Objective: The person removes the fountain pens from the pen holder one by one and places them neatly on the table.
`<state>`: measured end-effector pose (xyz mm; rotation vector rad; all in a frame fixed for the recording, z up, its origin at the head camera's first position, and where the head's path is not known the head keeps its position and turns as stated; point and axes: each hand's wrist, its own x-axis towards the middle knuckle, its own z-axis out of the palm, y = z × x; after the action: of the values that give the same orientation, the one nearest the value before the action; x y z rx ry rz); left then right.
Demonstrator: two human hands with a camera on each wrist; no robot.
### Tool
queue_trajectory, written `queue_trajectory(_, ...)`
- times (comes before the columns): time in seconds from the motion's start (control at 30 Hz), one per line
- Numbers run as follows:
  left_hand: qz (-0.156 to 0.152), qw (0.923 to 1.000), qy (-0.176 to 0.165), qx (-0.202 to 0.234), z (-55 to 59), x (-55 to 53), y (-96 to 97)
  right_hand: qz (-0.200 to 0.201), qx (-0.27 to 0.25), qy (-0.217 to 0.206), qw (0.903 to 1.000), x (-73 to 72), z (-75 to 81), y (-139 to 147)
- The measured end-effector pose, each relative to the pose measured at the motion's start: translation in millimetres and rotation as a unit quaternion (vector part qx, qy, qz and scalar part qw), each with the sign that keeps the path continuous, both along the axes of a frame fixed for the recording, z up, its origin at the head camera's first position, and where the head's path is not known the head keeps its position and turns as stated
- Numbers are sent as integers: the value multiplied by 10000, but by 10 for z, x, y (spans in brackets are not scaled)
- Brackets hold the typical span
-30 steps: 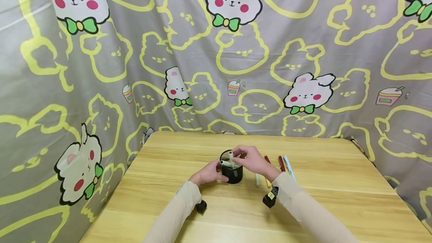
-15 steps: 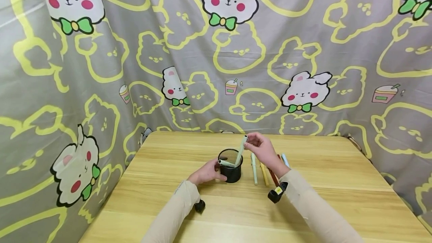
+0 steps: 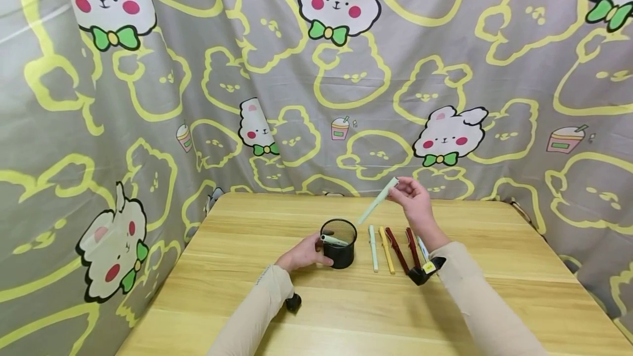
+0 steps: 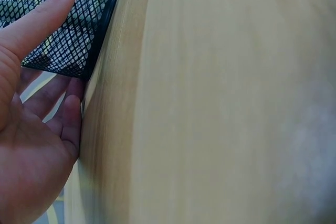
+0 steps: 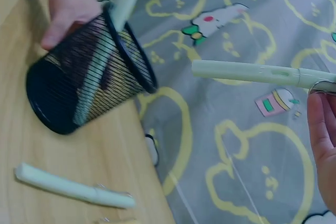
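Observation:
My left hand (image 3: 303,252) holds a black mesh pen holder (image 3: 340,258) that stands upright on the table, thumb on the near side and fingers behind. In the left wrist view the thumb lies against the mesh (image 4: 86,30). One light green pen (image 5: 122,9) leans inside the holder, its end sticking out over the rim. Up and to the right of the holder, my right hand (image 3: 416,205) pinches another light green pen (image 3: 378,200) near its upper end. That pen slants in the air, its lower tip apart from the holder.
Right of the holder, a row of pens lies on the wooden table (image 3: 198,290): a light green pen (image 3: 373,249), a yellow pen (image 3: 387,250), two dark red pens (image 3: 396,249) and a blue pen (image 3: 422,247) partly behind the right wrist. A patterned curtain (image 3: 296,70) hangs behind.
My right hand has drawn the light green pen up out of the holder and carried it to the right. The left hand keeps its hold on the pen holder.

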<state>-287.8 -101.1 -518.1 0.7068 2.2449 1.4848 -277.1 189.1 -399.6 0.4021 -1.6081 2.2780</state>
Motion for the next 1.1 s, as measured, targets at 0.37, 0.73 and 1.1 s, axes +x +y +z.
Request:
queue_trajectory(0.37, -3, 10000, 100, -4, -13, 7, -7, 35, -15, 36, 10000, -47, 38, 457)
queue_trajectory(0.73, -89, 9998, 45, 187, 246, 158, -2, -88, 410, -441, 9981, -47, -87, 842)
queue_trajectory(1.1, -55, 9999, -55, 102, 144, 98, -11, -545, 1782, -957, 9778, -92, -362, 1248)
